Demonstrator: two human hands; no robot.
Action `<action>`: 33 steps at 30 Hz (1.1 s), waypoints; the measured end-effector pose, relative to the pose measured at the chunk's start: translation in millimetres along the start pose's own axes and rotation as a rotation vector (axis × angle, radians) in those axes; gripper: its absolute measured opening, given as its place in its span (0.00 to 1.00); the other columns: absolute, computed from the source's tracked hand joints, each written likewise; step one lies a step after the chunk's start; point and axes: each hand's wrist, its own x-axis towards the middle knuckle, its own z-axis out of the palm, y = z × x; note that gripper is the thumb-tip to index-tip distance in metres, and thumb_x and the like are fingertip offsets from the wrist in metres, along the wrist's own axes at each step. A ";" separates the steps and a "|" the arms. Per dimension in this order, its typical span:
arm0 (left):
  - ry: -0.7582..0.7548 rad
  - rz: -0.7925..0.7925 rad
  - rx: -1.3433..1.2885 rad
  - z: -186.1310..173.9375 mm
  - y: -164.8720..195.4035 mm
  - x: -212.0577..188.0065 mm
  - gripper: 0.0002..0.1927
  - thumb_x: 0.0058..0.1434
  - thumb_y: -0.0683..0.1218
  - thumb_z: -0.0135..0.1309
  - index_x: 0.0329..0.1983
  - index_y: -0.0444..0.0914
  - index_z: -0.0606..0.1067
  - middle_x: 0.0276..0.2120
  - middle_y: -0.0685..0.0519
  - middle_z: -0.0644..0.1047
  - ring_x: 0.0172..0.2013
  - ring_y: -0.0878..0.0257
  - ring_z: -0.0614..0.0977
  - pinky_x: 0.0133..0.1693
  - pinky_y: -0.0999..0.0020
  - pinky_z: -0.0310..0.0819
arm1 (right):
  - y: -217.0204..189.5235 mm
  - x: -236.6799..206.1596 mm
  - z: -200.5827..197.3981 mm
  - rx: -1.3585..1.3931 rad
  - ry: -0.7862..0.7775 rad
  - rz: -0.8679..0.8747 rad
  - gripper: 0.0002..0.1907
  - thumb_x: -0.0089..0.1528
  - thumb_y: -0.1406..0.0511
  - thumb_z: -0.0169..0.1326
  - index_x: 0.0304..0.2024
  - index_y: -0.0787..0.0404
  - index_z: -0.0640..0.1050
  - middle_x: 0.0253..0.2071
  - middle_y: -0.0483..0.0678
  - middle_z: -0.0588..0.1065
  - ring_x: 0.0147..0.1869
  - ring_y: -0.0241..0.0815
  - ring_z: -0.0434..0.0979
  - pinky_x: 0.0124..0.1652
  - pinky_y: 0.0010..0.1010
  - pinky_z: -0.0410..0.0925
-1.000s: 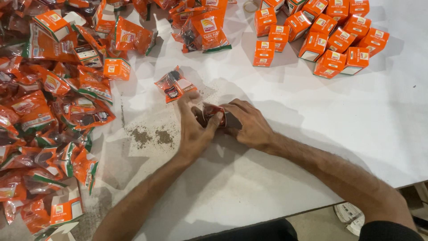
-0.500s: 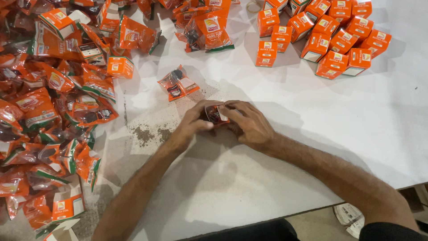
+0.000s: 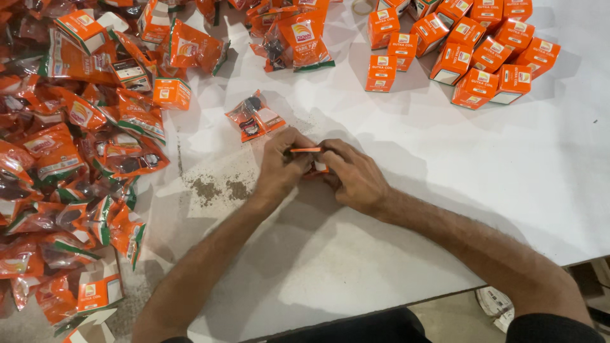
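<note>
Both my hands meet over the middle of the white table (image 3: 457,190). My left hand (image 3: 279,168) and my right hand (image 3: 352,174) together grip one small orange carton (image 3: 309,152), its thin orange flap showing between the fingers; most of it is hidden by them. Just beyond my left hand lies a loose clear-and-orange packet (image 3: 254,116) with a dark part inside.
A big heap of orange packets (image 3: 70,146) fills the left side. Several closed orange cartons (image 3: 470,47) stand grouped at the far right. More packets (image 3: 295,35) lie at the far middle. A patch of dark crumbs (image 3: 219,188) marks the table by my left wrist.
My hands have turned the thing they hold: the dark part seen between the fingers earlier is now covered, and an orange carton flap shows instead. The hands stayed in place.
</note>
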 end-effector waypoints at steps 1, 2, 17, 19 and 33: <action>0.053 0.181 0.120 6.6 -0.1 -7.3 0.08 0.64 0.33 0.56 0.46 0.33 0.76 0.40 0.46 0.78 0.41 0.56 0.79 0.43 0.65 0.76 | -0.3 -0.6 -0.3 0.025 0.009 0.029 0.22 0.55 0.72 0.63 0.49 0.62 0.70 0.58 0.54 0.72 0.56 0.60 0.76 0.47 0.45 0.72; 0.106 0.368 0.240 10.7 0.3 -12.7 0.11 0.64 0.32 0.54 0.49 0.33 0.75 0.44 0.45 0.78 0.46 0.52 0.80 0.48 0.62 0.78 | 0.3 -0.5 -0.9 0.044 0.021 0.054 0.22 0.56 0.71 0.64 0.50 0.62 0.69 0.57 0.53 0.72 0.55 0.59 0.76 0.48 0.45 0.72; -0.075 0.607 0.486 -10.9 14.6 -23.8 0.09 0.65 0.38 0.59 0.46 0.33 0.73 0.59 0.39 0.77 0.63 0.42 0.77 0.61 0.54 0.77 | 16.0 -5.3 6.6 0.116 0.001 0.092 0.41 0.56 0.69 0.67 0.65 0.60 0.58 0.56 0.58 0.74 0.57 0.60 0.77 0.51 0.45 0.72; -0.078 0.631 0.524 -13.2 11.7 -23.8 0.08 0.65 0.38 0.59 0.44 0.33 0.73 0.60 0.39 0.76 0.64 0.42 0.76 0.61 0.54 0.77 | 15.5 -4.7 6.1 0.100 -0.015 0.116 0.41 0.56 0.69 0.67 0.65 0.59 0.58 0.56 0.57 0.74 0.57 0.59 0.77 0.51 0.45 0.72; -0.162 0.686 0.785 -23.6 17.1 -32.5 0.21 0.59 0.40 0.61 0.56 0.37 0.73 0.72 0.39 0.61 0.73 0.39 0.59 0.72 0.41 0.54 | 26.3 1.0 5.5 -0.085 -0.029 -0.157 0.49 0.52 0.74 0.64 0.72 0.60 0.56 0.67 0.61 0.65 0.70 0.65 0.65 0.66 0.51 0.62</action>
